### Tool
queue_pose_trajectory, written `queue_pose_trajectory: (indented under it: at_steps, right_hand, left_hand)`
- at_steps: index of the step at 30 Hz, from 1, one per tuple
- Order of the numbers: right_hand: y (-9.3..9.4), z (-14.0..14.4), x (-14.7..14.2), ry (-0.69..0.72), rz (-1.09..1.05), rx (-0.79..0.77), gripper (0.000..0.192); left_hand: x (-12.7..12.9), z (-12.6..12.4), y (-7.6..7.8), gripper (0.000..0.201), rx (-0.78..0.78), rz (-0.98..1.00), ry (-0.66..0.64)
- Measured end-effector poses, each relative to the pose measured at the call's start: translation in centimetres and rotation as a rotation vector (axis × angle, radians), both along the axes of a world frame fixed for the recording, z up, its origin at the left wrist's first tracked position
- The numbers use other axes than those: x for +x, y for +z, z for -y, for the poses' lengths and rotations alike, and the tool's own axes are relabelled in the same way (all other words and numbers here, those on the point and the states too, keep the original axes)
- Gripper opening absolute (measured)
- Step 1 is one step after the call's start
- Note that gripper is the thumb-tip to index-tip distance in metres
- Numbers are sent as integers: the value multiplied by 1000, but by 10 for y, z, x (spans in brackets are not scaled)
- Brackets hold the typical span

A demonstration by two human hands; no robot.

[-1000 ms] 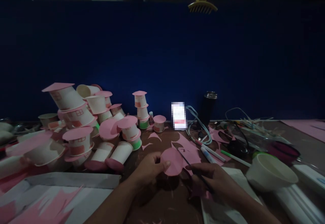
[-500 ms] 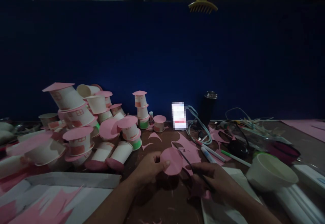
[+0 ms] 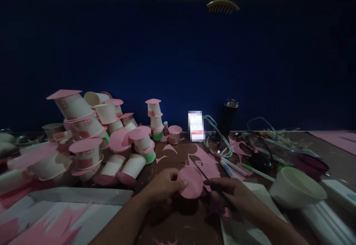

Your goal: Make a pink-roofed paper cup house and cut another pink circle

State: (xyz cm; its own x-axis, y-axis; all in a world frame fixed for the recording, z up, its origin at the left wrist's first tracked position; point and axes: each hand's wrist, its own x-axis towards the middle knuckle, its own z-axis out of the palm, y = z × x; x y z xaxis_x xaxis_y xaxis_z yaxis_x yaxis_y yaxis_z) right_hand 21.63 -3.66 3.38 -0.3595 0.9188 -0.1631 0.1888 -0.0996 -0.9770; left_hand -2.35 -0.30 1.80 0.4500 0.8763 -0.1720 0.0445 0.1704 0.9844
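Note:
My left hand [image 3: 164, 185] pinches a round pink paper disc [image 3: 191, 182] at its left edge, thumb on top. My right hand [image 3: 230, 193] is closed around dark scissors [image 3: 198, 168], whose slim blades point up and left past the disc's right edge. Whether the blades touch the paper I cannot tell. Behind the disc, a pink paper sheet [image 3: 207, 163] with cut-outs lies on the brown table [image 3: 189, 226]. Paper cups [image 3: 141, 141] with pink disc tops are piled at the left.
A white box [image 3: 80, 195] with pink offcuts sits front left. On the right are a white paper bowl [image 3: 297, 189], a green pen [image 3: 258, 172] and a pale cable [image 3: 229, 150]. A lit phone [image 3: 196, 126] and black flask [image 3: 228, 119] stand at the back.
The pink disc has shifted slightly right and down in my left hand, which has moved a little the same way. My right hand and the scissors stay almost where they were.

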Motion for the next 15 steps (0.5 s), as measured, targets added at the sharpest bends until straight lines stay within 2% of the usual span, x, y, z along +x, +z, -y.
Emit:
queue_pose_trajectory:
  at_steps: [3,8,15]
  right_hand:
    - [-1,1,-1,27,1,-20,37]
    - [5,5,-4,129,-76,-81,29]
    - [4,4,-4,105,-106,-107,32]
  left_hand:
    - [-1,1,0,32,48,-43,-64]
    - [-1,0,-8,36,-1,8,-25]
    - [3,-4,-2,44,14,65,162]
